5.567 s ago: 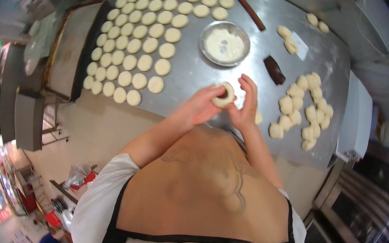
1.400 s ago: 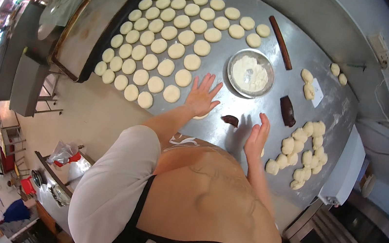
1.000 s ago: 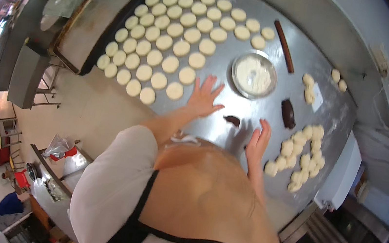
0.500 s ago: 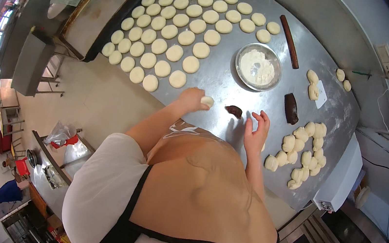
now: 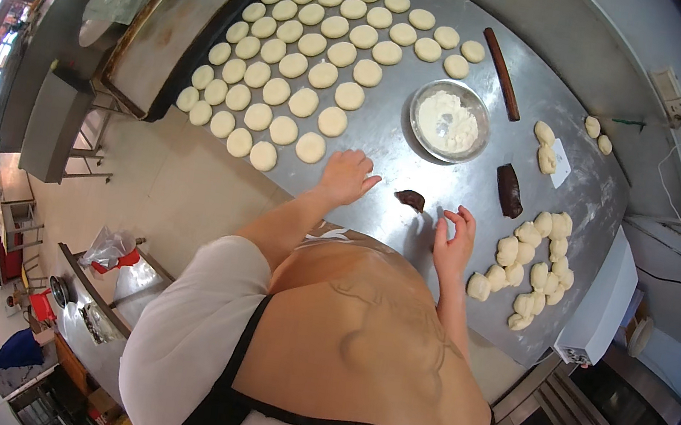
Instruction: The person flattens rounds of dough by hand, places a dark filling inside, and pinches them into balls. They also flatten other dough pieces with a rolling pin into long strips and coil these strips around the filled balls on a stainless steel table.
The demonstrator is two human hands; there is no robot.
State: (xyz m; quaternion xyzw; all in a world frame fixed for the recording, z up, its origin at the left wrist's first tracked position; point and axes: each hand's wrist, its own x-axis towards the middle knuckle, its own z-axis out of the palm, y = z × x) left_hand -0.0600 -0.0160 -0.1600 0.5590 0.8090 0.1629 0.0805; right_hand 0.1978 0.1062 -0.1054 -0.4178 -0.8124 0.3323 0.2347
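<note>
My left hand [image 5: 347, 177] rests at the near side of the steel table [image 5: 398, 168], below the rows of flattened dough discs [image 5: 310, 147]. Its fingers curl downward; whatever lies under them is hidden. To its right lies a small dark brown lump [image 5: 411, 199]. Beyond that, my right hand [image 5: 454, 240] hovers with curved fingers apart, holding nothing. A steel bowl [image 5: 481, 136] of white flour stands above both hands. A larger dark brown block [image 5: 508, 192] and a cluster of dough lumps [image 5: 507, 252] lie to the right.
A wooden rod [image 5: 503, 75] lies behind the bowl, with paired dough pieces [image 5: 547, 154] on a white card [image 5: 561, 173] nearby. A worn baking tray [image 5: 171, 27] adjoins the table's left end. A white appliance [image 5: 594, 315] stands at the right edge; a trolley [image 5: 92, 270] is at lower left.
Earlier both hands shaped a dough ring; later my left hand lay spread, then pinched a pale dough piece. Now that piece is hidden and the fingers are curled. The small dark lump appeared.
</note>
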